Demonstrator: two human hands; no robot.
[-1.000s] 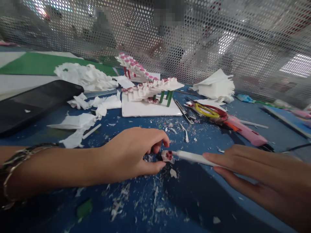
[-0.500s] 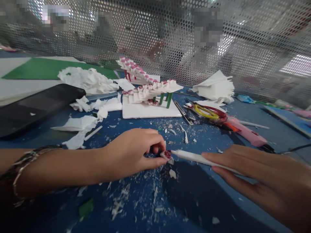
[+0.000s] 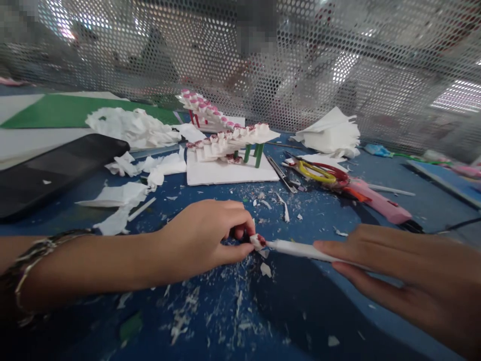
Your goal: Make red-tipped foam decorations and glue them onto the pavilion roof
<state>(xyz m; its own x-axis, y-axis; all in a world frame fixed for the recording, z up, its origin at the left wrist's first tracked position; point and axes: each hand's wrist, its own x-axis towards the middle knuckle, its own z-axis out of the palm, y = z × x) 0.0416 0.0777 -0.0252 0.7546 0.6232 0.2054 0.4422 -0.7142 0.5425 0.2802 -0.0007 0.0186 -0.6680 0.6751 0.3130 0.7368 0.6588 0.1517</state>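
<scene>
Turned since a moment ago, the small red-and-white piece (image 3: 257, 242) points its red patch at the white pen-like tool (image 3: 296, 248) gripped in my right hand (image 3: 409, 271), my left hand (image 3: 210, 235) pinching it over the surface (image 3: 210, 311).

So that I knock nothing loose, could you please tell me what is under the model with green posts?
Under the model sits a white board, with green posts and a small dark-red and white clump on it. The model's low end hides anything behind it.
</scene>
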